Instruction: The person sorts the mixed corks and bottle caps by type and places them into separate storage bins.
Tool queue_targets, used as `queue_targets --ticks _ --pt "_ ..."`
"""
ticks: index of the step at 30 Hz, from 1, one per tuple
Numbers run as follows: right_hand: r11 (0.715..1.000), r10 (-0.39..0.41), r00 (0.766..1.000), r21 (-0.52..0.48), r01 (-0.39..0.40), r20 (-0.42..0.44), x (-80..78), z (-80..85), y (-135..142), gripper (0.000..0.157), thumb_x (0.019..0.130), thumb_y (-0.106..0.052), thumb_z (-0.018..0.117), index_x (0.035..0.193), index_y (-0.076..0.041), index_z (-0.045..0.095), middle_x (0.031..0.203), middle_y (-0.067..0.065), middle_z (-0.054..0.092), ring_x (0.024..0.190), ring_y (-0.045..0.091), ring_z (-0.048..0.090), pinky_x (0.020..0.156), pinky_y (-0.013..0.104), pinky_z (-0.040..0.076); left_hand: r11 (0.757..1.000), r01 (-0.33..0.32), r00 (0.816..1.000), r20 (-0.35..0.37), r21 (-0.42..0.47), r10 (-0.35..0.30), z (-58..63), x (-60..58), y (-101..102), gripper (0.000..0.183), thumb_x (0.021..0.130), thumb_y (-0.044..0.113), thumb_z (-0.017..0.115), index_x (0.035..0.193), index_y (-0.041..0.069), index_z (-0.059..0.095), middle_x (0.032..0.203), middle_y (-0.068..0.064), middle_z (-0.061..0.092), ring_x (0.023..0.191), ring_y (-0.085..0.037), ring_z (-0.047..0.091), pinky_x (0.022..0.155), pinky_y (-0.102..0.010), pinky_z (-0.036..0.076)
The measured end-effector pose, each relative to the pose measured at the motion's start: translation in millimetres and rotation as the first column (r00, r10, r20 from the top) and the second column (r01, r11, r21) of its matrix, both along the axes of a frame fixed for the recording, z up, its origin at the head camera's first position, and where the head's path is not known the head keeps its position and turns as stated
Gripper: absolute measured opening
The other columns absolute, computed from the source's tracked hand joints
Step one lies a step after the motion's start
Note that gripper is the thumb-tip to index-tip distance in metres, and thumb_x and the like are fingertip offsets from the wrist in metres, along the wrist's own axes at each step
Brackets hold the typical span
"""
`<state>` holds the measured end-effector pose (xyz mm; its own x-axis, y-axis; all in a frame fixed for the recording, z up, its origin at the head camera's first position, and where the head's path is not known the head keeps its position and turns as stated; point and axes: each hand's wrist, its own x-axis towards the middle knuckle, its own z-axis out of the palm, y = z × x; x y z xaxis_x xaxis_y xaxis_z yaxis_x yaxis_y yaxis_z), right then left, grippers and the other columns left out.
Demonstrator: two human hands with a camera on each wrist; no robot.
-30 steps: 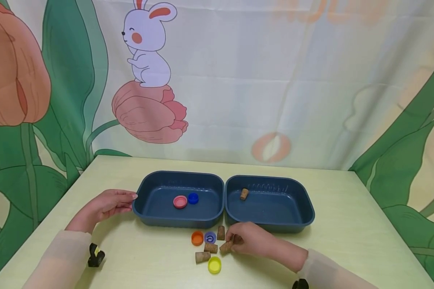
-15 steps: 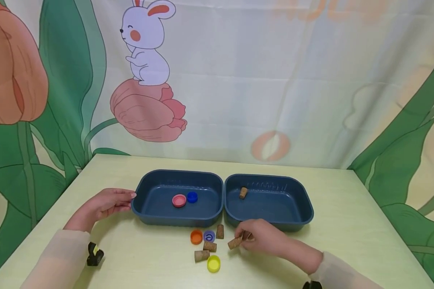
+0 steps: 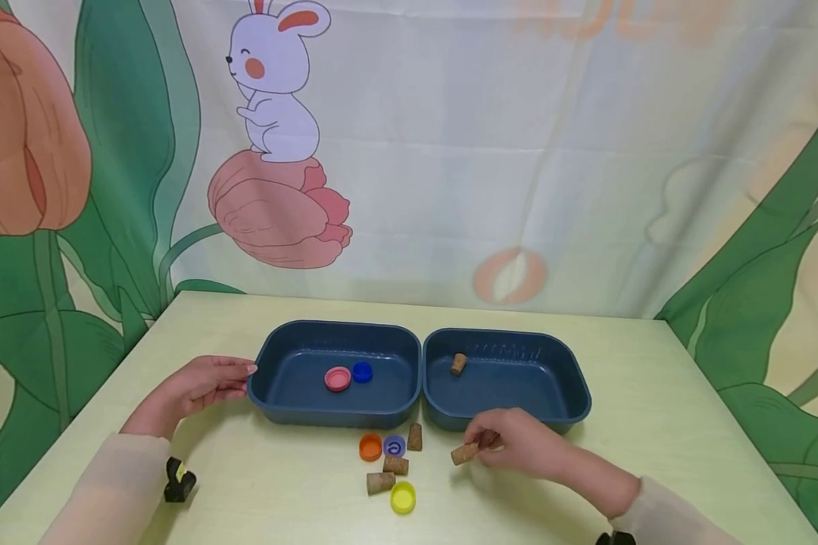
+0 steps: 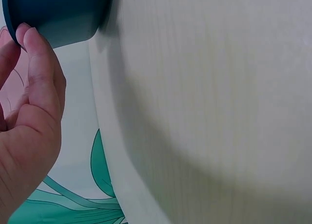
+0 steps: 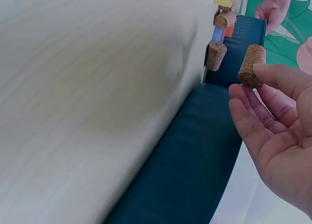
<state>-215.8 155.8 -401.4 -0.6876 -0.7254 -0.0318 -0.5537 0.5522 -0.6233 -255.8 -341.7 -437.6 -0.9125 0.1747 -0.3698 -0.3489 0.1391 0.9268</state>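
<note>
My right hand point(image 3: 514, 443) pinches a cork point(image 3: 463, 453) between thumb and fingers, just in front of the right blue tray point(image 3: 582, 393). The right wrist view shows this cork point(image 5: 252, 65) held at the fingertips, above the tray's side. At the far left, my left hand point(image 3: 207, 384) grips the rim of the left blue tray point(image 3: 334, 418); the left wrist view has its fingertips right at that rim. A pink cap point(image 3: 337, 378) and a blue cap point(image 3: 362, 372) lie in the left tray. One cork point(image 3: 458, 364) lies in the right tray.
Before the trays lie an orange cap point(image 3: 370, 447), a purple cap point(image 3: 394, 446), a yellow cap point(image 3: 403, 497) and three corks, one standing nearest the trays point(image 3: 415, 437). The trays stand side by side. A printed curtain point(image 3: 409, 189) hangs behind the table point(image 3: 259, 492).
My right hand has lifted the cork away from the group of caps and corks and carried it to the right, in front of the right tray. The left hand stays at the rim.
</note>
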Motion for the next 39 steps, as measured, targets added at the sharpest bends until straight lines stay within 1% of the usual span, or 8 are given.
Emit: queue_targets --ticks 7,12,17,20,23,29,33,39 --pt "1.000 -0.023 1.000 -0.014 0.024 0.012 0.6 5.9 11 0.015 0.089 -0.002 0.072 0.102 -0.007 0.072 0.096 0.001 0.075 0.083 -0.003 0.062 0.076 0.018 0.057 1.000 -0.005 1.000 0.004 0.015 0.005 0.9 0.3 0 0.015 0.104 0.015 0.060 0.110 0.007 0.070 0.081 0.007 0.074 0.073 -0.004 0.071 0.075 -0.018 0.062" --pt "0.999 -0.031 0.999 -0.020 0.031 -0.010 0.4 10.5 17 0.015 0.087 0.001 0.071 0.100 -0.007 0.073 0.094 0.002 0.075 0.080 -0.004 0.060 0.072 0.017 0.056 1.000 0.005 1.000 -0.001 0.011 -0.005 -0.1 1.1 0 0.015 0.104 0.015 0.059 0.110 0.006 0.070 0.081 0.007 0.074 0.073 -0.004 0.071 0.075 -0.018 0.062" --pt "1.000 -0.022 0.999 -0.017 0.022 -0.035 -0.7 19.9 23 0.015 0.087 0.002 0.071 0.099 -0.006 0.073 0.092 0.002 0.075 0.079 -0.004 0.059 0.070 0.018 0.056 1.000 0.006 1.000 -0.002 0.019 -0.006 -0.5 1.1 -1 0.014 0.104 0.015 0.059 0.107 0.010 0.072 0.081 0.007 0.074 0.073 -0.004 0.071 0.075 -0.018 0.062" --pt "1.000 -0.024 0.999 -0.010 0.024 -0.028 -2.5 26.4 26 0.013 0.088 0.001 0.071 0.100 -0.005 0.073 0.093 0.003 0.075 0.080 -0.003 0.060 0.071 0.018 0.057 1.000 0.005 1.000 0.000 0.025 -0.005 0.5 1.3 0 0.013 0.104 0.015 0.059 0.103 0.014 0.072 0.082 0.007 0.074 0.074 -0.004 0.071 0.075 -0.018 0.062" --pt "0.999 -0.029 0.999 0.014 0.029 -0.014 -5.0 33.0 30 0.012 0.090 -0.003 0.073 0.102 -0.005 0.073 0.095 0.002 0.075 0.082 -0.003 0.061 0.072 0.018 0.057 1.000 0.003 1.000 0.003 0.020 -0.003 1.0 1.6 0 0.013 0.104 0.016 0.060 0.103 0.014 0.072 0.082 0.007 0.074 0.074 -0.004 0.071 0.076 -0.018 0.062" --pt "0.998 -0.019 1.000 0.052 0.018 0.017 -14.6 50.0 32 0.011 0.091 -0.007 0.072 0.102 -0.005 0.072 0.094 0.001 0.074 0.081 -0.003 0.061 0.072 0.018 0.056 1.000 -0.005 1.000 0.007 -0.018 0.005 1.9 1.0 -3 0.016 0.104 0.017 0.060 0.111 0.007 0.070 0.082 0.008 0.074 0.074 -0.004 0.071 0.076 -0.019 0.062" --pt "0.996 -0.014 0.999 0.085 0.010 0.049 -24.1 64.0 32 0.011 0.093 -0.008 0.070 0.103 -0.006 0.071 0.096 0.001 0.073 0.081 -0.001 0.061 0.074 0.018 0.056 1.000 -0.006 1.000 0.001 -0.004 0.006 1.1 0.8 -4 0.015 0.103 0.018 0.062 0.110 0.008 0.071 0.082 0.008 0.074 0.074 -0.004 0.071 0.077 -0.019 0.063" --pt "0.994 -0.008 0.995 0.109 -0.004 0.103 -36.5 83.2 33 0.015 0.094 -0.011 0.071 0.107 -0.004 0.069 0.098 0.004 0.072 0.084 0.005 0.063 0.076 0.020 0.057 0.998 0.034 0.999 -0.022 0.046 -0.033 -4.9 -2.1 -7 0.011 0.096 0.026 0.073 0.099 0.016 0.074 0.084 0.006 0.076 0.076 -0.005 0.073 0.078 -0.019 0.063"
